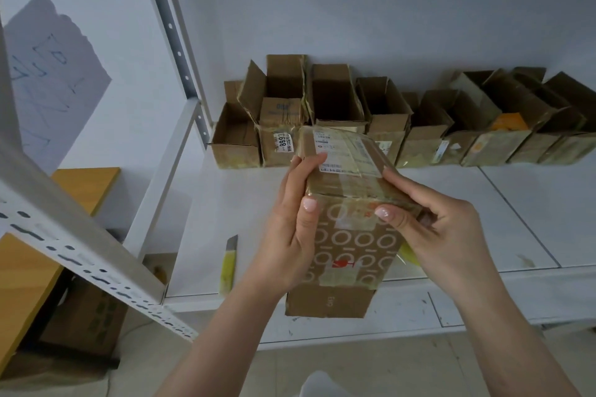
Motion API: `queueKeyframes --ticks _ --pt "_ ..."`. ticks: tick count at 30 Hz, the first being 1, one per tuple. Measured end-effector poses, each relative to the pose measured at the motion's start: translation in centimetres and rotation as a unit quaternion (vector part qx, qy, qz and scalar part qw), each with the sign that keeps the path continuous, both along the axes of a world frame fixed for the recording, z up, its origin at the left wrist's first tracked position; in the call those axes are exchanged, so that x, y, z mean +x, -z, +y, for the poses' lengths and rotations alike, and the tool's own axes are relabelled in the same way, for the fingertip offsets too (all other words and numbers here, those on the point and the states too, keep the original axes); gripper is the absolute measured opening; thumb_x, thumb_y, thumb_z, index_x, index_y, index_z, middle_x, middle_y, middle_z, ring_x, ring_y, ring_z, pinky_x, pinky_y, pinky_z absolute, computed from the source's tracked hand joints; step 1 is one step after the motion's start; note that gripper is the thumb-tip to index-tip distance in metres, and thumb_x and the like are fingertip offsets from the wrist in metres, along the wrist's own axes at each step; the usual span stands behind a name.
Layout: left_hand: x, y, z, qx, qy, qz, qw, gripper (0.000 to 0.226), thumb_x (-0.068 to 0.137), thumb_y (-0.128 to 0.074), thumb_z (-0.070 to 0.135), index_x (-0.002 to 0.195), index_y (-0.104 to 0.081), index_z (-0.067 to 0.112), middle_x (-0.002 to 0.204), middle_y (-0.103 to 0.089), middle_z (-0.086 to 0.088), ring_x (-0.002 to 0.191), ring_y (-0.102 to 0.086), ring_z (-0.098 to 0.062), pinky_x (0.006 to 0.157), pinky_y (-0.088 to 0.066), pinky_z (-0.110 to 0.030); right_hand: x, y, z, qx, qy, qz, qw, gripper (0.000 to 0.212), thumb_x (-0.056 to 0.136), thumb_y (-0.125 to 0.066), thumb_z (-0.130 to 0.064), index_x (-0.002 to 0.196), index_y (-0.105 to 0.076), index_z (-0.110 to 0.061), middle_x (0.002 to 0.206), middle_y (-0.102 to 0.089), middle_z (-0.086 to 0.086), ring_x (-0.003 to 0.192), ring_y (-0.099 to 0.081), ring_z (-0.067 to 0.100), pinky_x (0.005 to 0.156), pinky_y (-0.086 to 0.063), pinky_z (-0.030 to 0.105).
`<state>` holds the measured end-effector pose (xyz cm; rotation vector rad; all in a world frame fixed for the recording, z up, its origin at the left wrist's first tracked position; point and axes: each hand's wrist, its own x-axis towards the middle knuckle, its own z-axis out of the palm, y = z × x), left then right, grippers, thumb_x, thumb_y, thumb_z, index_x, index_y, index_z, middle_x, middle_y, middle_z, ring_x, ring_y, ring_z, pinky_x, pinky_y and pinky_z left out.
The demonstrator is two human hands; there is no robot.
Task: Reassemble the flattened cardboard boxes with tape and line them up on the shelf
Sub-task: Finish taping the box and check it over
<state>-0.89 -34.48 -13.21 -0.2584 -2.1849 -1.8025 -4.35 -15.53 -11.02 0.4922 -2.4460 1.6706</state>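
held box, yellow knife beside, box row behind

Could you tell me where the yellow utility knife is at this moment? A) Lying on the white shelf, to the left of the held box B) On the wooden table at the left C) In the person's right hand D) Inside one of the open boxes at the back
A: the yellow utility knife lies on the white shelf, left of the box that the left hand and right hand both grip.
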Motion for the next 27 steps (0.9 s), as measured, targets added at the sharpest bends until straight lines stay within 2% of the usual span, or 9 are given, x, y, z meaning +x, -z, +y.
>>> queueKeyframes --ticks 6,10,12,15,18,20,23,25,27 --pt "0.1 -0.6 0.9 -0.053 -0.054 0.004 0.997 0.041 0.092 -0.026 0.066 0.126 -0.036 0.045 0.136 -0.049 -0.004 0.129 -0.049 -0.029 0.093 -0.053 -0.049 0.1 0.2 0.0 -0.028 -0.006 -0.017 0.999 0.071 0.067 -0.067 -0.06 0.131 -0.06 -0.03 0.115 -0.07 -0.012 0.101 -0.068 0.006 0.087 -0.057 0.042" --pt "0.4 -0.4 1.3 -0.048 -0.077 0.015 0.996 0.035 0.089 -0.031 0.065 0.121 -0.035 0.051 0.127 -0.054 -0.001 0.104 -0.062 -0.013 0.076 -0.056 -0.024 0.0 0.6 -0.1 -0.075 0.015 -0.014 0.997 0.079 0.066 -0.073 -0.052 0.136 -0.05 -0.023 0.112 -0.07 -0.012 0.098 -0.068 0.0 0.08 -0.057 0.021" --pt "0.3 -0.2 1.5 -0.022 -0.111 0.008 0.994 0.032 0.089 -0.03 0.064 0.118 -0.038 0.052 0.115 -0.059 0.005 0.096 -0.065 -0.011 0.07 -0.057 -0.023 0.2 0.8 -0.2 -0.147 0.039 -0.017 0.988 0.061 0.069 -0.074 -0.041 0.123 -0.055 -0.02 0.1 -0.073 -0.011 0.091 -0.07 0.0 0.073 -0.054 0.013" --pt "0.3 0.0 2.1 -0.005 -0.146 0.013 0.989 0.035 0.092 -0.028 0.061 0.12 -0.041 0.045 0.109 -0.06 0.01 0.092 -0.064 -0.004 0.065 -0.053 -0.014 0.5 1.1 -0.6 -0.151 0.105 0.035 0.982 0.022 0.075 -0.07 -0.037 0.091 -0.064 -0.022 0.081 -0.072 -0.019 0.076 -0.068 -0.004 0.068 -0.05 0.009" --pt "0.5 0.2 2.9 -0.012 -0.17 0.017 0.985 0.037 0.093 -0.027 0.061 0.123 -0.04 0.041 0.108 -0.061 0.006 0.092 -0.063 0.0 0.062 -0.048 -0.008 0.4 1.5 -1.0 -0.151 0.132 0.084 0.976 0.007 0.081 -0.069 -0.025 0.085 -0.069 -0.019 0.071 -0.069 -0.026 0.071 -0.066 -0.008 0.065 -0.047 0.005" --pt "0.5 0.3 3.2 -0.012 -0.189 0.023 0.982 0.037 0.094 -0.027 0.059 0.124 -0.04 0.039 0.104 -0.062 0.007 0.09 -0.064 -0.001 0.061 -0.048 -0.008 0.3 1.8 -1.2 -0.124 0.152 0.123 0.973 0.021 0.084 -0.068 -0.022 0.096 -0.074 -0.005 0.075 -0.069 -0.024 0.074 -0.067 -0.008 0.067 -0.05 0.006" --pt "0.3 0.0 2.8 -0.002 -0.206 0.025 0.978 0.03 0.101 -0.028 0.05 0.123 -0.042 0.036 0.099 -0.063 0.022 0.087 -0.064 0.002 0.058 -0.048 -0.009 0.3 1.8 -1.0 -0.134 0.112 0.111 0.978 0.049 0.095 -0.058 -0.041 0.108 -0.071 0.005 0.08 -0.075 0.004 0.077 -0.072 0.012 0.069 -0.059 0.027" --pt "0.3 -0.3 2.2 -0.005 -0.21 0.028 0.977 0.027 0.102 -0.028 0.044 0.122 -0.043 0.035 0.099 -0.06 0.035 0.086 -0.064 0.005 0.056 -0.049 -0.009 -0.1 1.6 -0.3 -0.175 0.087 0.056 0.979 0.059 0.1 -0.041 -0.05 0.11 -0.072 -0.001 0.088 -0.075 0.007 0.086 -0.072 0.018 0.074 -0.06 0.033" --pt "0.5 -0.7 1.8 -0.002 -0.21 0.026 0.977 0.027 0.102 -0.027 0.046 0.12 -0.045 0.038 0.1 -0.06 0.034 0.086 -0.065 0.003 0.057 -0.05 -0.011 -0.8 1.4 0.4 -0.18 0.085 0.004 0.98 0.061 0.096 -0.033 -0.059 0.119 -0.069 -0.016 0.102 -0.075 -0.003 0.098 -0.069 0.008 0.085 -0.057 0.025"
